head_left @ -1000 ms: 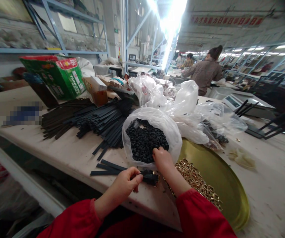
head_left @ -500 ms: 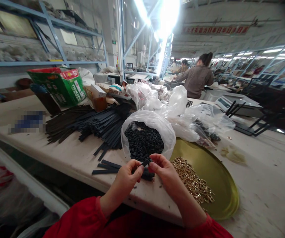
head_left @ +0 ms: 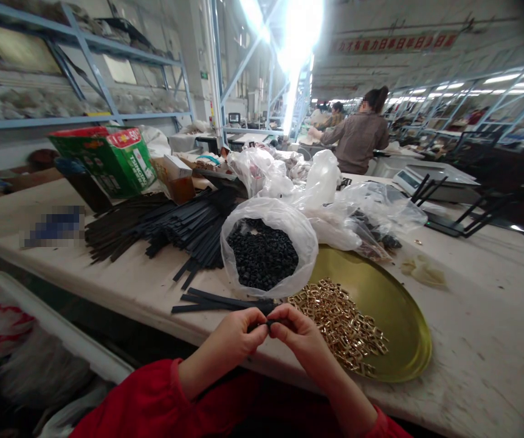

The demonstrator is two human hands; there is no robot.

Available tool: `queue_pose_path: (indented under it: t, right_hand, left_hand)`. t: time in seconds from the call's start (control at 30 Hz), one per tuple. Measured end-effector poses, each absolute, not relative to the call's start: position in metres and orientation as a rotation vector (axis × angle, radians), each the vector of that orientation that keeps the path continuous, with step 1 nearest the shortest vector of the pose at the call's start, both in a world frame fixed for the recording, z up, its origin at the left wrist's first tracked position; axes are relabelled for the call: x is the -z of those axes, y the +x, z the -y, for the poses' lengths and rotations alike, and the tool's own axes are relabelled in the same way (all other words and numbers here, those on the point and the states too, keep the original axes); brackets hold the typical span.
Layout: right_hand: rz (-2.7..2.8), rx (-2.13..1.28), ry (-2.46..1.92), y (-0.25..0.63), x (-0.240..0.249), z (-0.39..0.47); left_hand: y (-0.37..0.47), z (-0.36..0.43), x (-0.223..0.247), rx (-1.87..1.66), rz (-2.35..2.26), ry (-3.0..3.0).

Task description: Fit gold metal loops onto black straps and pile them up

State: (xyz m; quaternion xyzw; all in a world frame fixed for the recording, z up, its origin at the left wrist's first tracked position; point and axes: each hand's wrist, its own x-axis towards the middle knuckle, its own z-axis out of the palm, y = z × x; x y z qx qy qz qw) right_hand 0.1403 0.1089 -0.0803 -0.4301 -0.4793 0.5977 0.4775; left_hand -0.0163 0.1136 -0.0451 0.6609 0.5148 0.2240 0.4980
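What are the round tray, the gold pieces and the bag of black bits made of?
Tray: perhaps metal, smooth, golden, with a soft sheen. Gold pieces: probably polished metal, since they glint, though coated plastic is possible. Bag: likely thin plastic, cloudy, crinkled.

From the person's head, the one camera faces forward and down: left hand (head_left: 239, 333) and right hand (head_left: 302, 336) close, low in the centre; the worktable (head_left: 485, 328) across the middle; a blue metal rack (head_left: 38, 122) and red banner (head_left: 394, 42) far behind.
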Motion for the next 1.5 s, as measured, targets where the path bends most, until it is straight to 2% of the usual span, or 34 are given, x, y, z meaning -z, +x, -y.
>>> queue_pose_path:
  t: [0.23, 0.47, 0.77, 1.03, 1.3, 1.5]
  right_hand:
    - [1.005, -1.568, -1.077, 0.138, 0.085, -0.102]
    - [0.925, -1.710, -0.951, 0.131, 0.078, -0.089]
    - [0.888, -1.911, -1.009, 0.127, 0.087, -0.085]
    - [0.932, -1.763, -0.987, 0.123, 0.091, -0.083]
    - [0.753, -1.723, -1.046, 0.119, 0.089, -0.081]
    - [0.992, -1.767, -1.032, 0.129, 0.089, -0.078]
  left_hand:
    - [-0.019, -0.105, 0.047, -0.584, -1.108, 1.600]
    - [-0.026, -0.106, 0.056, -0.627, -1.162, 1.478]
    - [-0.029, -0.103, 0.056, -0.542, -1.379, 1.720]
    - [-0.028, -0.099, 0.056, -0.516, -1.333, 1.618]
    - [-0.025, -0.092, 0.054, -0.584, -1.096, 1.099]
    - [-0.029, -0.088, 0.049, -0.530, -1.036, 1.048]
